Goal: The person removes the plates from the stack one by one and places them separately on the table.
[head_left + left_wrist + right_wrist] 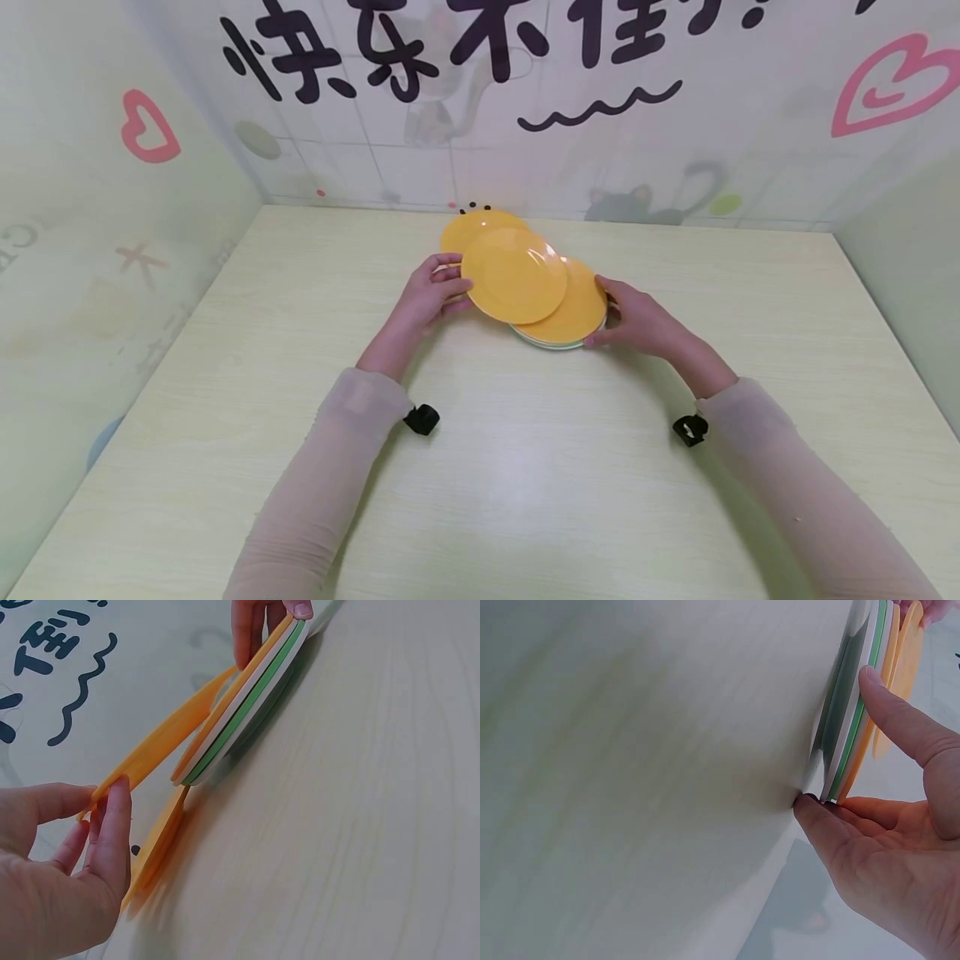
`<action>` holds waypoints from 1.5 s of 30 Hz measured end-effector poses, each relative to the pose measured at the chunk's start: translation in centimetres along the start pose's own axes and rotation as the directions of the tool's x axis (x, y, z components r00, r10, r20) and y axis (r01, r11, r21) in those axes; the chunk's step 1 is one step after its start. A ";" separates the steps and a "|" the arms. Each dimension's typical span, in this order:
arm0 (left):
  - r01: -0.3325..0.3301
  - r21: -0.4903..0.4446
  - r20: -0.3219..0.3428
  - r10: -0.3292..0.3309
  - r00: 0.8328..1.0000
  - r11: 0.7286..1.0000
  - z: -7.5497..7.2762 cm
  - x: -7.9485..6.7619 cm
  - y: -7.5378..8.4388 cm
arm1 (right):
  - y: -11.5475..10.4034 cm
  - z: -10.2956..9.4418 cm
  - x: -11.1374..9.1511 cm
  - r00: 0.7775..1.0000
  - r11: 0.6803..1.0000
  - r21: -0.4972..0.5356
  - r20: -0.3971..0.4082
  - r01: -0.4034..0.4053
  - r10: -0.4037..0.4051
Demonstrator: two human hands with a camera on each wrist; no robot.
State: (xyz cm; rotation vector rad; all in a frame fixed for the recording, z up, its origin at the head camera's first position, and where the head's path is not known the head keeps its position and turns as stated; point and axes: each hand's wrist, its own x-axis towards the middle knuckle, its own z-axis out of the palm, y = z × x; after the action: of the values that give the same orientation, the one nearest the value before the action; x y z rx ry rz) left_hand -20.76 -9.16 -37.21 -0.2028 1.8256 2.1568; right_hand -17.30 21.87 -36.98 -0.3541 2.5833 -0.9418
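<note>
Fingers grasp: left hand (433, 293), orange plate (513, 277); right hand (637, 321), plate stack (583, 304). I log both near tabletop's (540, 483) far edge.

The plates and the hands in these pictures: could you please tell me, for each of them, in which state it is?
Upper yellow plate: tilted, left edge raised, overlapping the stack in the head view.
Stack of plates: yellow on top, white and green edges beneath.
Back yellow plate: partly hidden behind the upper one in the head view.
Left hand: pinches the upper plate's rim.
Right hand: grips the stack's rim.
</note>
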 end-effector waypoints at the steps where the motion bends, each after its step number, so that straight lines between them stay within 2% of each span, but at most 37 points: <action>1: 0.000 0.003 -0.001 0.000 1.000 1.000 0.0 0.0 0.0 | 0.0 0.0 0.0 1.000 1.000 0.000 0.000 0.000 0.000; 22: 0.002 -0.029 -0.020 -0.003 1.000 1.000 -1.0 0.0 0.2 | 0.0 0.0 0.0 1.000 1.000 0.003 -0.002 -0.013 0.013; 45: -0.002 -0.024 -0.066 0.000 0.998 1.000 -2.2 -0.1 0.5 | 0.3 0.0 0.1 1.000 1.000 0.011 -0.001 0.002 -0.002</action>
State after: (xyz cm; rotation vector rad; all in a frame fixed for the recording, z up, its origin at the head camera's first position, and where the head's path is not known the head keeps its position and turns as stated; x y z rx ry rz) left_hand -21.00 -11.41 -37.09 -0.2816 1.8363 2.1984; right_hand -17.42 22.01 -37.21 -0.3531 2.5775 -0.9570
